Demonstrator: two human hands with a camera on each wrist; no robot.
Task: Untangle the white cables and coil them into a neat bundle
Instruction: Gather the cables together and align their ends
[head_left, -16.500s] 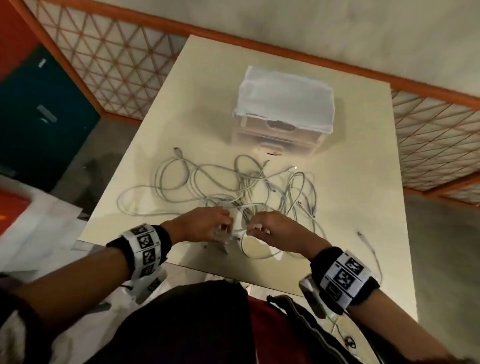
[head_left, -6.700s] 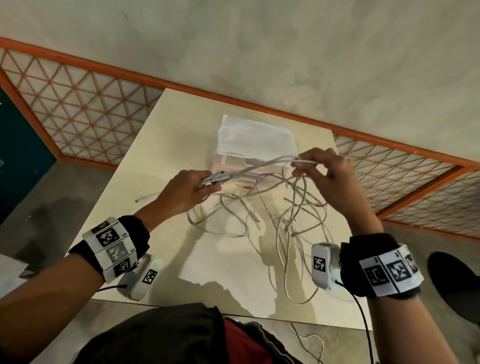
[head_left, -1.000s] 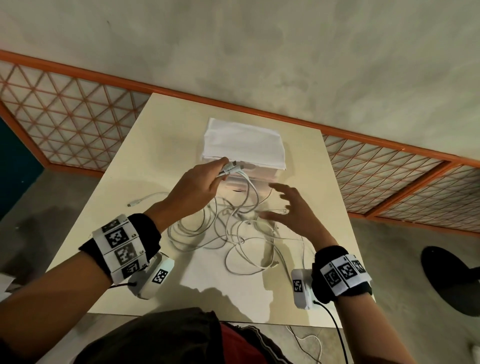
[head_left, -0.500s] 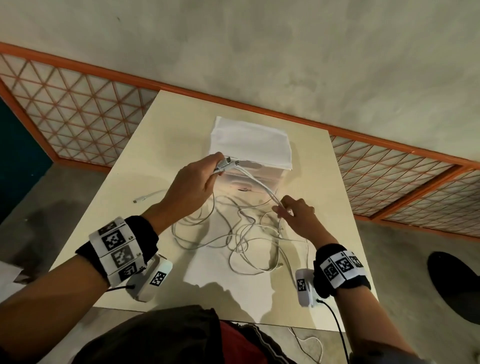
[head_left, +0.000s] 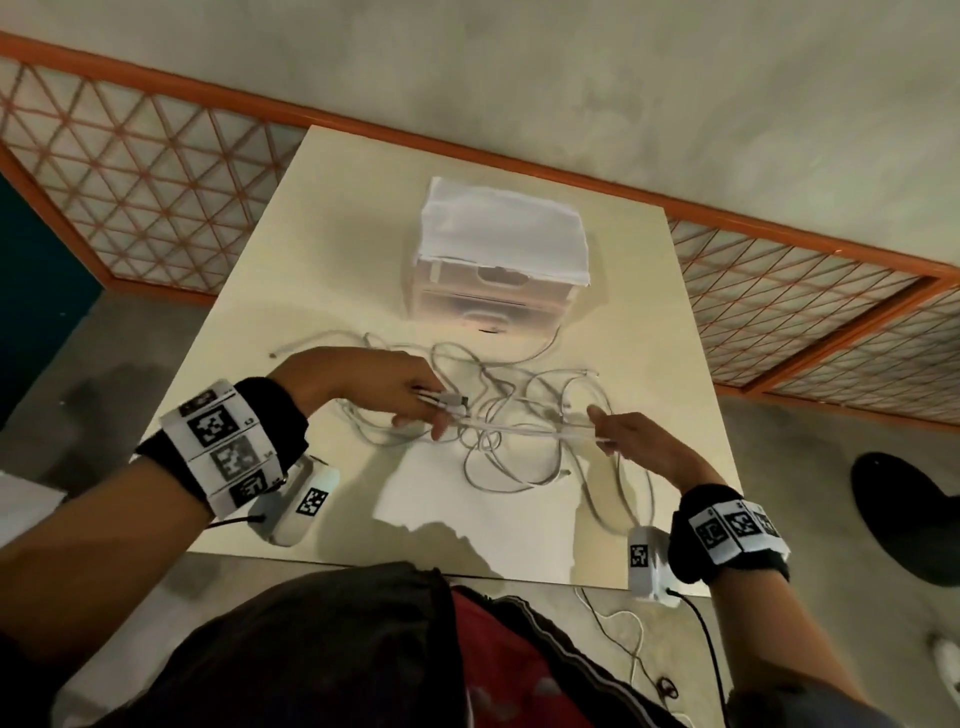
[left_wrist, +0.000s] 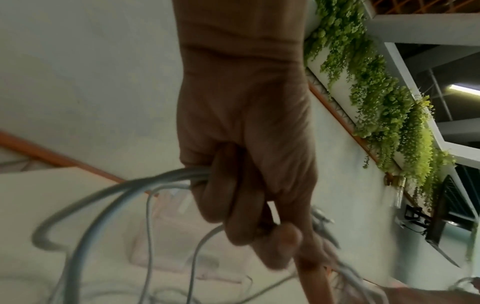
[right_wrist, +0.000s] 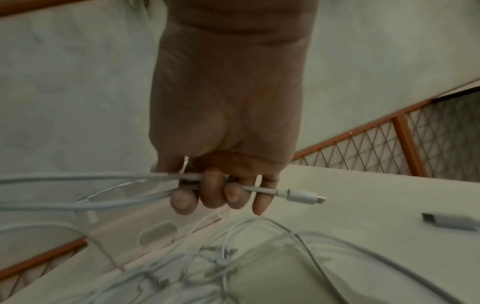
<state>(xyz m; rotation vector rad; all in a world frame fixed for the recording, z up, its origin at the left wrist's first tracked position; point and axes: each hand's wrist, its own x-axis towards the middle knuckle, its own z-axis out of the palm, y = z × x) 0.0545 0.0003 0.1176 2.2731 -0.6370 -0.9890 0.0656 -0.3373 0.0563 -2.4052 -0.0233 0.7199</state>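
A tangle of white cables (head_left: 519, 415) lies on the cream table (head_left: 322, 218) between my hands. My left hand (head_left: 415, 402) grips several cable strands with plug ends (head_left: 452, 399) sticking out past its fingers; in the left wrist view the left hand (left_wrist: 249, 205) is curled round the white cables (left_wrist: 124, 189). My right hand (head_left: 608, 434) pinches strands pulled straight across from the left. In the right wrist view the right hand (right_wrist: 221, 191) holds a cable (right_wrist: 91, 179) whose white plug (right_wrist: 301, 196) pokes out to the right. Loose loops lie below on the table.
A small drawer box (head_left: 493, 296) under a white cloth (head_left: 504, 228) stands at the table's far middle. Another cable end (head_left: 291, 347) trails left on the table. A loose plug (right_wrist: 446, 222) lies to the right. Lattice railings (head_left: 130, 171) flank the table.
My left hand has come down and nearer with the plug ends. My right hand has closed on the strands and drawn them out to the right, so they run straight between both hands.
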